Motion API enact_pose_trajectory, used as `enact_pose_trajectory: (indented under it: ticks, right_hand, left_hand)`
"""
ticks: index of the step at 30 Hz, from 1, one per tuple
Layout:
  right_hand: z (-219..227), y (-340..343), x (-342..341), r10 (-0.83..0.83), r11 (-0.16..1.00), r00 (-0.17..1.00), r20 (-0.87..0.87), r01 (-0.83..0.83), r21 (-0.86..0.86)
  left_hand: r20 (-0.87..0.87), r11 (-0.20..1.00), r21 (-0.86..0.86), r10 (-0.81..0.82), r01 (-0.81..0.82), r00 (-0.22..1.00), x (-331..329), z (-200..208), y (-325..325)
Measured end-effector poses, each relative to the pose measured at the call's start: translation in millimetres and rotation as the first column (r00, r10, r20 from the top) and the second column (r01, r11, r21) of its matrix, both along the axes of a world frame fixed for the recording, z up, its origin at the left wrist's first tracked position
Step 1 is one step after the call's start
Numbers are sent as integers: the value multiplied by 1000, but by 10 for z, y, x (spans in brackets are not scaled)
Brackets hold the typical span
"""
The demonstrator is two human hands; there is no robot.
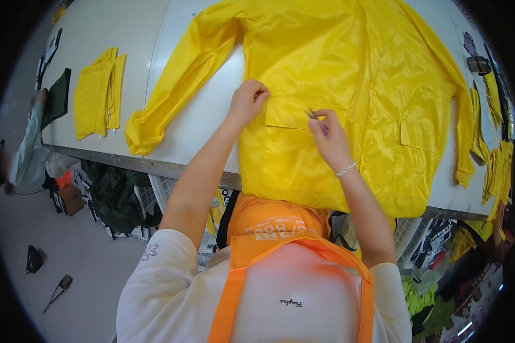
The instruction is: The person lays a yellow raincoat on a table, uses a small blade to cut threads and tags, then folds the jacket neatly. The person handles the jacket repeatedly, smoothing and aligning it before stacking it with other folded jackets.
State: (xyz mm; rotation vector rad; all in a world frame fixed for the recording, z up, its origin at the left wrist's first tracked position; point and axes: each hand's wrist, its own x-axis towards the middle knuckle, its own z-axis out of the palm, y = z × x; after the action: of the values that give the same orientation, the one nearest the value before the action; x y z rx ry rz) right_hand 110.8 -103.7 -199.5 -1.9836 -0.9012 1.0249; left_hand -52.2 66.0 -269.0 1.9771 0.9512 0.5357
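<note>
A shiny yellow jacket (303,166) lies spread over the table, its hem hanging towards me past the near edge. My left hand (248,104) is closed in a pinch on the jacket cloth, beside the upper left corner of a pocket flap (294,117). Over the right part of that flap, my right hand (331,140) is closed round a small pair of thread snips (311,114), whose dark tips point up and left. Most of the snips is hidden by my fingers. A second pocket flap (418,136) shows on the jacket's right side.
Folded yellow pieces (97,94) lie on the pale table (133,68) at the left, near dark green cloth (57,98). More yellow pieces (499,171) hang at the right edge. Dark cloth bundles (117,194) are stacked below the table. Another person's sleeve (28,151) is at far left.
</note>
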Motion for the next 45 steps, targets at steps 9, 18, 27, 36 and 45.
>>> enact_pose_trajectory:
  ticks: [9, 18, 27, 36, 45]
  right_hand:
    - [-357, 717, -432, 182, 976, 912, 367, -212, 42]
    - [-410, 827, -457, 125, 987, 942, 311, -149, 54]
    - [-311, 569, -281, -45, 991, 978, 204, 18, 131]
    - [-393, -113, 738, 377, 894, 595, 710, -434, -111]
    - [-376, 872, 1266, 293, 933, 874, 386, -174, -314]
  left_hand:
    - [142, 940, -333, -23, 70, 990, -99, -49, 202]
    - [156, 932, -354, -20, 75, 988, -78, -33, 233]
    - [168, 895, -445, 117, -31, 979, -272, 343, 191]
    - [-626, 802, -286, -571, 524, 531, -1528, 755, -532]
    - [-388, 798, 342, -360, 496, 848, 48, 385, -169]
